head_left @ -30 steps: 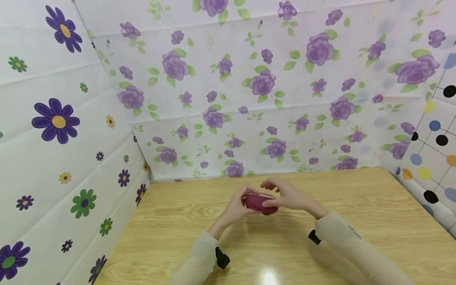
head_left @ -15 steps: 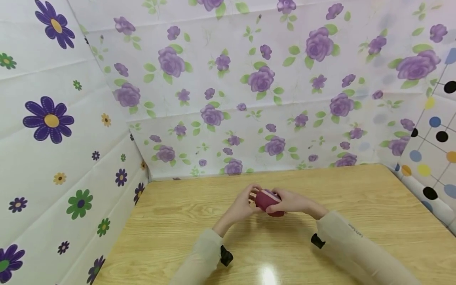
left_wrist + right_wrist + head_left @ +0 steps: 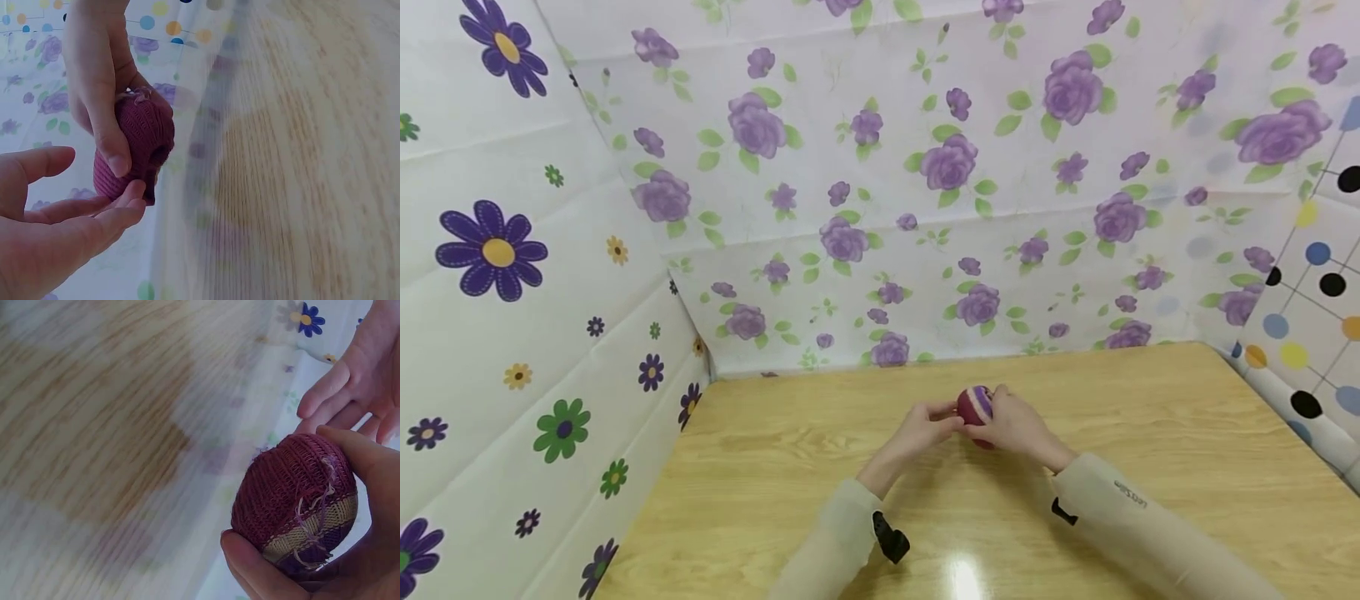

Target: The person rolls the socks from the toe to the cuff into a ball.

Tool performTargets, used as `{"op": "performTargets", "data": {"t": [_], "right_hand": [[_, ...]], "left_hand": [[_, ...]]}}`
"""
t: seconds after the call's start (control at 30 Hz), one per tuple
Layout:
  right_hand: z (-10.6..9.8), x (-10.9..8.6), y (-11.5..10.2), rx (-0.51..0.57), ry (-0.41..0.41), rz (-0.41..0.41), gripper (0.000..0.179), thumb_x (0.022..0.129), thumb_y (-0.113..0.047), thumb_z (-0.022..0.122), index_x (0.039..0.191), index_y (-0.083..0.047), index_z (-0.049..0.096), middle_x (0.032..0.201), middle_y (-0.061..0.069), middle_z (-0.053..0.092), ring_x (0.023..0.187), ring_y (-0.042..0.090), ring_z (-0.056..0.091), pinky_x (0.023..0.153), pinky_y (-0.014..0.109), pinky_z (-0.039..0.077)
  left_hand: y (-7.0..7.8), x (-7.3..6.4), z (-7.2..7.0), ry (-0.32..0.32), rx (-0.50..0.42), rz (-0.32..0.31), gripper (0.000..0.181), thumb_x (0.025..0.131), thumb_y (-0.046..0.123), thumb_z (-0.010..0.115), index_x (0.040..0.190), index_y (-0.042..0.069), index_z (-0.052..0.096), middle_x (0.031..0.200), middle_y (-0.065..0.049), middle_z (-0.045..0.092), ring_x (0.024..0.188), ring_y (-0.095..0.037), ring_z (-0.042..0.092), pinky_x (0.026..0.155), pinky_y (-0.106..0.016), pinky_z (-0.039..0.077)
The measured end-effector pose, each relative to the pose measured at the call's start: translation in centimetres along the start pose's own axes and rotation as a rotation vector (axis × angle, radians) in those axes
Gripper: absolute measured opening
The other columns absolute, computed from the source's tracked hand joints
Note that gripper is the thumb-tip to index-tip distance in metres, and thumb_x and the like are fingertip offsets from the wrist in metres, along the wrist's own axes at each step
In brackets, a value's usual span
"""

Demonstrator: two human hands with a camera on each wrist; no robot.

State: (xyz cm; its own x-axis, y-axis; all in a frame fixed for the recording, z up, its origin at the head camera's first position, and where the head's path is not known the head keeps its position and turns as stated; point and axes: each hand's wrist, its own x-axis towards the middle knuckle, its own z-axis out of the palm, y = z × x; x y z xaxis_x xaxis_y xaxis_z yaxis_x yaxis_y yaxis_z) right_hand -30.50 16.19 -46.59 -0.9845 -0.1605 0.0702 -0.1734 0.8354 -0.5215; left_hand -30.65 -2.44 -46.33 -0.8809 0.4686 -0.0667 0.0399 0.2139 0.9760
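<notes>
A balled-up knitted sock (image 3: 973, 407), maroon with a pale and a purple stripe, is held above the table. My right hand (image 3: 1017, 429) grips it, thumb on one side and fingers on the other, as the right wrist view shows. Loose threads hang from the stripes of the sock (image 3: 294, 494) there. My left hand (image 3: 923, 428) is at its left side, fingers extended. In the left wrist view, the fingertips of the left hand (image 3: 75, 231) lie right at the lower end of the ribbed sock (image 3: 147, 128), near a small opening in the knit.
A wood-grain table (image 3: 775, 475) spreads under both hands. Flower-printed sheets (image 3: 865, 192) rise behind it and at the left, and a dotted sheet (image 3: 1300, 333) hangs at the right. Each sleeve has a black strap piece (image 3: 891, 540) at the wrist.
The sock ball has turned in the hands, its striped side coming into view, and has shifted slightly right. My right hand has closed around it, while the left hand's fingers have straightened at its edge.
</notes>
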Motion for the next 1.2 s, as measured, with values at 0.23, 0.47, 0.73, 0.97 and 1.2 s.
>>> {"op": "performTargets", "data": {"t": [0.23, 0.47, 0.73, 0.97, 1.2], "right_hand": [[0.4, -0.3, 0.0, -0.053, 0.001, -0.03, 0.078, 0.079, -0.039, 0.077, 0.116, 0.022, 0.045, 0.091, 0.026, 0.064, 0.073, 0.024, 0.063, 0.062, 0.036, 0.055], [0.5, -0.6, 0.0, 0.029, -0.061, -0.051, 0.079, 0.077, -0.036, 0.08, 0.116, 0.022, 0.044, 0.087, 0.021, 0.062, 0.069, 0.02, 0.059, 0.058, 0.03, 0.051], [-0.1, -0.4, 0.7, 0.149, -0.128, 0.028, 0.061, 0.088, -0.041, 0.069, 0.108, 0.014, 0.05, 0.083, 0.015, 0.058, 0.068, 0.02, 0.055, 0.055, 0.028, 0.046], [-0.5, -0.3, 1.2, 0.14, -0.149, 0.045, 0.05, 0.096, -0.042, 0.056, 0.097, 0.007, 0.053, 0.077, 0.011, 0.055, 0.063, 0.019, 0.049, 0.054, 0.028, 0.039], [-0.9, -0.3, 1.6, 0.131, -0.159, 0.037, 0.06, 0.098, -0.042, 0.052, 0.12, 0.015, 0.049, 0.099, 0.023, 0.064, 0.081, 0.025, 0.06, 0.067, 0.036, 0.05]], "left_hand": [[-0.1, 0.3, 0.6, -0.063, -0.102, -0.047, 0.049, 0.098, 0.011, 0.053, 0.142, -0.006, 0.04, 0.145, -0.023, 0.045, 0.132, -0.032, 0.047, 0.108, -0.046, 0.04], [-0.9, 0.7, 0.7, -0.074, -0.171, -0.082, 0.045, 0.099, 0.006, 0.05, 0.141, -0.006, 0.042, 0.142, -0.023, 0.049, 0.129, -0.028, 0.051, 0.105, -0.037, 0.044], [-1.3, 0.6, 0.6, -0.044, -0.133, -0.103, 0.045, 0.098, 0.006, 0.049, 0.14, -0.009, 0.042, 0.137, -0.024, 0.053, 0.122, -0.027, 0.056, 0.092, -0.036, 0.05], [-1.4, -0.1, 0.6, 0.05, -0.037, -0.125, 0.049, 0.095, 0.008, 0.051, 0.139, -0.012, 0.04, 0.136, -0.031, 0.05, 0.12, -0.04, 0.055, 0.095, -0.05, 0.049], [-1.5, -0.5, -0.1, 0.094, 0.176, -0.08, 0.049, 0.094, 0.012, 0.055, 0.138, -0.008, 0.045, 0.134, -0.03, 0.05, 0.122, -0.04, 0.052, 0.098, -0.049, 0.047]]}}
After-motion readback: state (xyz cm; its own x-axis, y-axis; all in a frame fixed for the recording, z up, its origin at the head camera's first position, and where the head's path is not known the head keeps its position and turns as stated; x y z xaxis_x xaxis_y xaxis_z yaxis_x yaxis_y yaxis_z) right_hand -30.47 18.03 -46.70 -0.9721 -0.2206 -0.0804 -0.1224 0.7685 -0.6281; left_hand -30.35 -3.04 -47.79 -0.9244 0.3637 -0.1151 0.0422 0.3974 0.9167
